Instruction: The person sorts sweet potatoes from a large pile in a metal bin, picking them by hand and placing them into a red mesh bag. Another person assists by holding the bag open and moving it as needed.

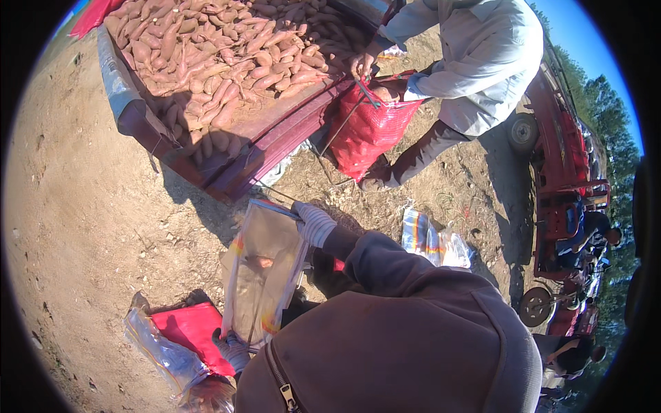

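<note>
An open-mouthed sack (244,297) with pale, partly see-through sides and yellow-orange corner bands is spread between my two hands. My right hand (316,224), in a striped knit glove, grips its far rim, where a thin metal rod also shows. At the near end of the mouth, my left hand (235,350), gloved alike, is on the rim, its fingers partly hidden. Deep inside the sack a small orange-brown spot shows, too unclear to name. Beside my left hand lie a folded red sack (188,330) and a clear plastic bundle (162,356).
A truck bed (279,160) heaped with sweet potatoes (217,57) stands ahead. Another person (480,67) bends over a filled red mesh sack (374,124) on a metal stand. Striped sacks (423,235) lie on the ground; a red vehicle (563,155) and people are at right.
</note>
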A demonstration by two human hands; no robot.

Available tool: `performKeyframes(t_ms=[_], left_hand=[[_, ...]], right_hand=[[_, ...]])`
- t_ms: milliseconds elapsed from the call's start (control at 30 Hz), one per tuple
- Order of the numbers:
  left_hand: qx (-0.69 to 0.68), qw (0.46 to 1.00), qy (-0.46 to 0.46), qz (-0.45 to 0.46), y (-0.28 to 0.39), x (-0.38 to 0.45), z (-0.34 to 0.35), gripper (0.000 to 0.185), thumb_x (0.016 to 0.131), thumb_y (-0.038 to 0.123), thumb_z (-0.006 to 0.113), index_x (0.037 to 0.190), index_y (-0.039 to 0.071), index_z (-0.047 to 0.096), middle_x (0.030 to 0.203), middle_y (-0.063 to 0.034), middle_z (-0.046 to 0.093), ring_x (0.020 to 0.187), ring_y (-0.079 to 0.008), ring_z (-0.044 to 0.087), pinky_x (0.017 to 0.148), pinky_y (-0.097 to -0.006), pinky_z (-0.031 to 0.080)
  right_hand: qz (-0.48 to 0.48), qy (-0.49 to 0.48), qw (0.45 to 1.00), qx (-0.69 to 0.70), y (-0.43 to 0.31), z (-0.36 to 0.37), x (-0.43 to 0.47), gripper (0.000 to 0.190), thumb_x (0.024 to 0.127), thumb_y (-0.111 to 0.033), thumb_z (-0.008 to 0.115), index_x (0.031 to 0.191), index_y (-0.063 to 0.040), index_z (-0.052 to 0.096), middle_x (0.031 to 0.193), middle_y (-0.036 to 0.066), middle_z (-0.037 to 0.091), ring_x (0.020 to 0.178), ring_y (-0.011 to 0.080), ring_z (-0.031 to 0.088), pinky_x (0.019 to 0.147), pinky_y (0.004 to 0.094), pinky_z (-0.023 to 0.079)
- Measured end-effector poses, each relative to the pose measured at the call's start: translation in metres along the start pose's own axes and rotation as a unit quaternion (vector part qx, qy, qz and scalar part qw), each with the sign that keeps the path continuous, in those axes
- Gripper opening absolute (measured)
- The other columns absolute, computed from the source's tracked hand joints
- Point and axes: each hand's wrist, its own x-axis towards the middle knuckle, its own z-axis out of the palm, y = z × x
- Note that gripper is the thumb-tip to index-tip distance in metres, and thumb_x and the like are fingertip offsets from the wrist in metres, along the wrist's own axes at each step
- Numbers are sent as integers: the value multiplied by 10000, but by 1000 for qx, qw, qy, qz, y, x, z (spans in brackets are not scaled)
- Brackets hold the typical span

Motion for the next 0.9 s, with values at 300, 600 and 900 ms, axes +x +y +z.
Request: performKeyframes(t_ms=[300, 600, 900], left_hand=[[156, 958, -206, 126, 127, -20, 143, 220, 874, 96, 581, 1067, 24, 505, 790, -31, 533, 648, -90, 439, 566, -250, 399], [141, 939, -297, 98, 150, -21, 277, 194, 887, 77, 569, 1068, 37, 511, 718, 9, 506, 584, -64, 428, 501, -225, 368], [179, 918, -319, 152, 195, -47, 304, 217, 887, 124, 586, 1073, 38, 515, 707, 5, 502, 564, -69, 426, 490, -218, 355]], right_hand=[[239, 212, 614, 722, 89, -142, -17, 49, 897, -92, 529, 876, -61, 561, 700, 43, 503, 639, 160, 427, 603, 302, 416], [150, 215, 962, 71, 165, -232, -11, 163, 770, 10, 577, 924, -44, 573, 696, 69, 539, 626, 141, 470, 577, 328, 443], [198, 255, 940, 112, 179, -252, -39, 209, 811, 43, 593, 1010, -18, 574, 768, 50, 574, 684, 148, 530, 627, 300, 454]])
